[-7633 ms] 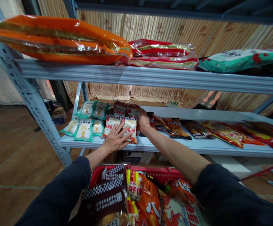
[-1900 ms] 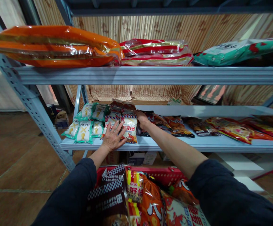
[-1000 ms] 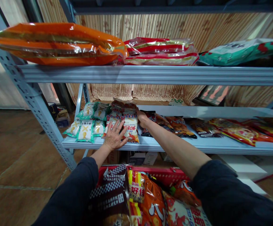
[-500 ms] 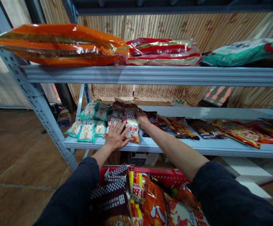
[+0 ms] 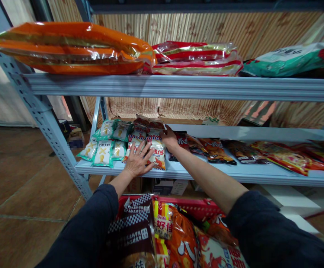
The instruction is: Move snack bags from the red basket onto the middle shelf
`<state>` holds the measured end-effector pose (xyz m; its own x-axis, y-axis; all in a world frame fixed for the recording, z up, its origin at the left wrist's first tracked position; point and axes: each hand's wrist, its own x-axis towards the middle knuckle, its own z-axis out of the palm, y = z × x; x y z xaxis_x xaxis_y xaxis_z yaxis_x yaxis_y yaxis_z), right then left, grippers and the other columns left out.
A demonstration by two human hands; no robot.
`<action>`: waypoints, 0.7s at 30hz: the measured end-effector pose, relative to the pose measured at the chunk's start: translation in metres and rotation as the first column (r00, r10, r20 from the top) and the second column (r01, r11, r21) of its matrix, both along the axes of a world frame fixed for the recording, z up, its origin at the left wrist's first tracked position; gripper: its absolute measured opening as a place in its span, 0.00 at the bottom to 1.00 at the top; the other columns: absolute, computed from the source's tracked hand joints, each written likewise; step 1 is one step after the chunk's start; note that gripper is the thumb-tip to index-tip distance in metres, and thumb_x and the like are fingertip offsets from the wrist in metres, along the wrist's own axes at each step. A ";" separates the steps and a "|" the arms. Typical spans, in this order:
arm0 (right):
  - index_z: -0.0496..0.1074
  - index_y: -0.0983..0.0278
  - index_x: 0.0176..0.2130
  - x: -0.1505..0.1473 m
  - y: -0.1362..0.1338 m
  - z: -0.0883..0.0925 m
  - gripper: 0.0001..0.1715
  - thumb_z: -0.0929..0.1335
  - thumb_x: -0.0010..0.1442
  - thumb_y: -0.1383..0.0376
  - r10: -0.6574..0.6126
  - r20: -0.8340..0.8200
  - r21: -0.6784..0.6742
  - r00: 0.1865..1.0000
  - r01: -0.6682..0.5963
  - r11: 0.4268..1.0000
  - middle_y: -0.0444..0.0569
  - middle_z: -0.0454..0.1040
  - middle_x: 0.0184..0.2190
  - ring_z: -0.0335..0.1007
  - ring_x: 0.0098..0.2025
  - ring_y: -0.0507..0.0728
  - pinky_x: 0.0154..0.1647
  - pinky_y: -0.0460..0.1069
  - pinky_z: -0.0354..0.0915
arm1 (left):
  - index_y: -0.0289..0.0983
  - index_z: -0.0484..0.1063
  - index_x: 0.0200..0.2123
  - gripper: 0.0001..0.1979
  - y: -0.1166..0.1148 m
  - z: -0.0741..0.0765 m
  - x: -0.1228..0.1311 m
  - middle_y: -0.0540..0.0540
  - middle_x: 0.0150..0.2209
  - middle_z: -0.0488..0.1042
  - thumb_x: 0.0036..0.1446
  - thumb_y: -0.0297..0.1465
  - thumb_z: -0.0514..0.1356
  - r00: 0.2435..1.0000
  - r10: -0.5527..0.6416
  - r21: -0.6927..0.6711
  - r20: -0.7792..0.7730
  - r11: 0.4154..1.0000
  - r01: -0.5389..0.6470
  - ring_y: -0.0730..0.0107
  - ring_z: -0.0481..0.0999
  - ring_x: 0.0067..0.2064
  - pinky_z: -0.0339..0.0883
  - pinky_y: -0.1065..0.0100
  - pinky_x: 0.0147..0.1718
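Observation:
My left hand [image 5: 137,162] lies flat, fingers spread, on the white and red snack packets [image 5: 156,153] at the front of the middle shelf [image 5: 206,173]. My right hand [image 5: 169,137] reaches deeper, its fingers curled on the brown packets [image 5: 146,124] stacked behind them; what it grips is partly hidden. Green and white packets [image 5: 102,152] sit just left of my left hand. Dark packets [image 5: 182,140] lie right of my right hand.
A red basket [image 5: 195,208] full of snack bags is below my arms. Large orange [image 5: 67,46], red [image 5: 198,57] and green [image 5: 290,59] bags lie on the upper shelf. More flat packets [image 5: 276,156] line the middle shelf to the right. A grey upright [image 5: 47,123] stands left.
Both hands stay on the same packets. My left hand has shifted very slightly, and the view has moved a little.

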<state>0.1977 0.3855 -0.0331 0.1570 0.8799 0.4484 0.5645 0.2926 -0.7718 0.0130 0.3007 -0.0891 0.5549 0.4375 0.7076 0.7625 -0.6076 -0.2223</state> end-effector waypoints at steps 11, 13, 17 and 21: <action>0.70 0.62 0.42 0.009 -0.006 0.007 0.20 0.60 0.52 0.75 0.117 0.303 0.006 0.946 -0.125 0.992 0.50 0.68 0.51 0.55 0.58 0.59 0.60 0.56 0.49 | 0.40 0.53 0.60 0.31 0.000 0.001 0.001 0.42 0.62 0.51 0.54 0.45 0.50 1.000 0.000 -0.012 -0.005 1.000 0.000 0.51 0.44 0.63 0.34 0.43 0.57; 0.69 0.63 0.43 0.010 -0.007 0.006 0.23 0.58 0.51 0.77 0.108 0.377 0.033 0.920 -0.130 0.991 0.51 0.66 0.53 0.53 0.60 0.59 0.61 0.57 0.46 | 0.40 0.53 0.60 0.32 0.000 0.001 0.001 0.42 0.62 0.51 0.54 0.46 0.50 1.000 0.001 -0.016 -0.008 1.000 -0.001 0.51 0.44 0.63 0.34 0.43 0.57; 0.68 0.65 0.47 0.009 -0.003 0.003 0.23 0.57 0.54 0.77 0.102 0.508 0.039 0.855 -0.141 0.989 0.54 0.66 0.53 0.55 0.59 0.60 0.60 0.56 0.49 | 0.41 0.54 0.60 0.32 -0.001 0.002 0.000 0.42 0.62 0.51 0.53 0.46 0.51 1.000 0.010 -0.024 -0.006 1.000 -0.010 0.51 0.44 0.63 0.33 0.43 0.57; 0.68 0.65 0.46 0.010 0.003 0.002 0.20 0.58 0.56 0.74 0.062 0.574 0.050 0.816 -0.110 0.993 0.55 0.67 0.52 0.59 0.56 0.59 0.56 0.54 0.54 | 0.41 0.54 0.59 0.32 -0.002 0.002 0.001 0.42 0.62 0.52 0.53 0.47 0.50 1.000 0.008 -0.013 0.001 1.000 -0.008 0.51 0.45 0.63 0.34 0.44 0.57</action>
